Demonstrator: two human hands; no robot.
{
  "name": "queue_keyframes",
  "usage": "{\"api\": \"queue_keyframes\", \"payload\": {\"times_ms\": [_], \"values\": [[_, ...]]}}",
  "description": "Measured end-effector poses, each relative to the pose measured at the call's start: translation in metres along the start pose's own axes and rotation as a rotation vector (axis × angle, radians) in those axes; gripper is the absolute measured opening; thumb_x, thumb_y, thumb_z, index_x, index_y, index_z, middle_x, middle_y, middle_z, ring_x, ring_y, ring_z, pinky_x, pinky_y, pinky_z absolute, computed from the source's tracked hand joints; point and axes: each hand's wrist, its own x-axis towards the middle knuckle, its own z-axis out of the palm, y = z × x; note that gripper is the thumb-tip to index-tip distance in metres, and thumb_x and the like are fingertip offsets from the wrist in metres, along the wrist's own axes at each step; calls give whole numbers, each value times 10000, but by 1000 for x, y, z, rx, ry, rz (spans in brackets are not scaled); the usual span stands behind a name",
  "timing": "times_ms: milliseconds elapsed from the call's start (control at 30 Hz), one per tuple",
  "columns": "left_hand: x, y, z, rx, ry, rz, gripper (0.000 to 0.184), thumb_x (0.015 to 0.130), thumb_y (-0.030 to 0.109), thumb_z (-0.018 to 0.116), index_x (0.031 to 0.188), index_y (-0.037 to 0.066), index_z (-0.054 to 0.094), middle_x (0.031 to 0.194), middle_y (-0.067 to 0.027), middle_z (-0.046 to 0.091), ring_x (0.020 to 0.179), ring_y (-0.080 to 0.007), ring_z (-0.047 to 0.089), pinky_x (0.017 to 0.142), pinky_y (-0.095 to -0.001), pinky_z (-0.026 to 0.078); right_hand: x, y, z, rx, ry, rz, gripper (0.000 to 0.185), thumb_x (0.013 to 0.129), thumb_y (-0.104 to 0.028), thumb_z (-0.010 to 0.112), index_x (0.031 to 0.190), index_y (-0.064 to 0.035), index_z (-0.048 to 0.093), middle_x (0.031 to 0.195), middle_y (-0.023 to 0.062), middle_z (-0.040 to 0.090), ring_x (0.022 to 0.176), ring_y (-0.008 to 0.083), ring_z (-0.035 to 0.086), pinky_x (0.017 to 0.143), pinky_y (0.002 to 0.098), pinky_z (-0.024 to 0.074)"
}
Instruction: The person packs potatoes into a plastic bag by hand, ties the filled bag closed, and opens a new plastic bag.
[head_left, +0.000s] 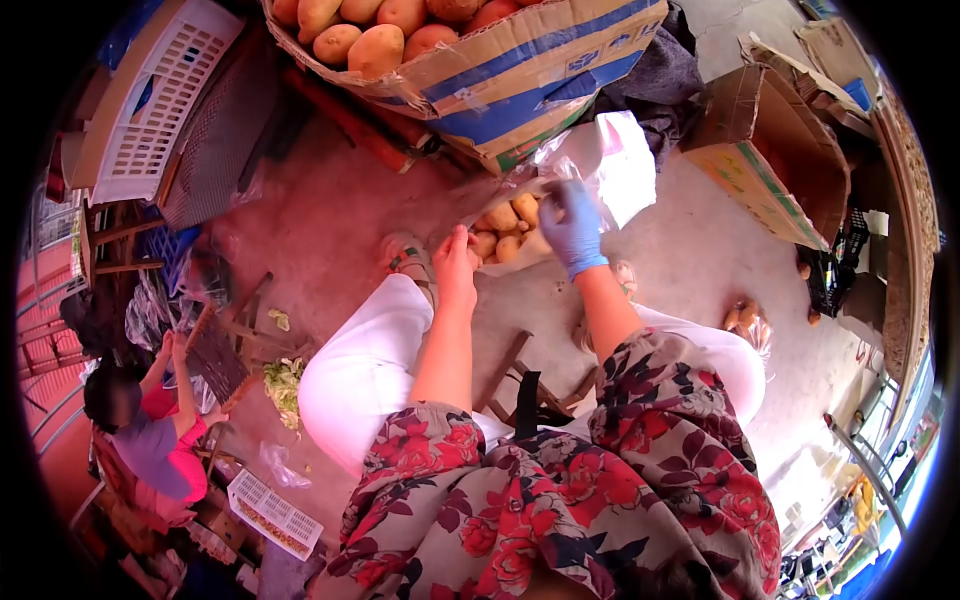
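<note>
Between my feet stands a clear plastic bag (540, 185) with several yellowish lumps that look like potatoes (507, 228) in it. My left hand (457, 262) is bare, its fingers closed at the near-left edge of the bag. On the bag's right side is my right hand (572, 232) in a blue glove, raised over the rim. Motion smears its fingers, so whether they grip anything is unclear. Just beyond the bag, a large cardboard box (530, 85) with blue stripes is heaped with more potato-like produce (377, 50).
An open cardboard box (770, 150) lies at the right, with a small bag of produce (748, 322) nearer me. A white crate (165, 100) leans at upper left. Another person (160, 440) sits at left beside leafy scraps (284, 390). A wooden stool (520, 375) is below me.
</note>
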Motion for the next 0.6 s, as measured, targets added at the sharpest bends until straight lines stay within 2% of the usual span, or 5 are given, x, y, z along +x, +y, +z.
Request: {"api": "queue_keyframes", "payload": {"times_ms": [67, 300, 433, 533, 600], "values": [[0, 2, 3, -20, 29, -13, 326, 941, 317, 517, 743, 58, 514, 475, 69, 292, 415, -56, 239, 493, -248, 310, -16, 14, 39, -281, -731, 216, 297, 780, -276, 614, 962, -41, 626, 955, 177, 622, 825, 339, 620, 722, 440, 491], [-17, 13, 12, 30, 63, -80, 337, 935, 311, 528, 725, 50, 506, 484, 65, 270, 430, -62, 235, 517, -265, 342, 2, 43, 125, -532, -762, 470, 584, 714, -445, 654, 1158, -71, 595, 1155, 134, 606, 1004, 318, 611, 824, 391, 499], [-7, 13, 3, -9, 97, -74, 323, 937, 296, 526, 734, 45, 513, 486, 59, 278, 436, -65, 240, 532, -268, 360, -26, 128, 184, -608, -649, 56, 487, 755, -356, 599, 1155, -78, 597, 1110, 174, 616, 991, 351, 601, 852, 411, 475], [1, 7, 1, -78, 88, -73, 312, 940, 285, 521, 733, 51, 508, 482, 59, 279, 430, -65, 238, 528, -270, 356, -3, 83, 116, -488, -1093, 32, 449, 733, -327, 598, 1134, -123, 614, 1061, 186, 625, 960, 369, 603, 864, 414, 467], [7, 4, 1, -128, 54, -88, 309, 942, 282, 518, 731, 56, 504, 478, 59, 280, 423, -65, 236, 523, -268, 351, -14, 87, 88, -416, -911, 284, 540, 637, -266, 696, 1143, -121, 578, 1052, 205, 613, 962, 366, 595, 849, 402, 476]]}}
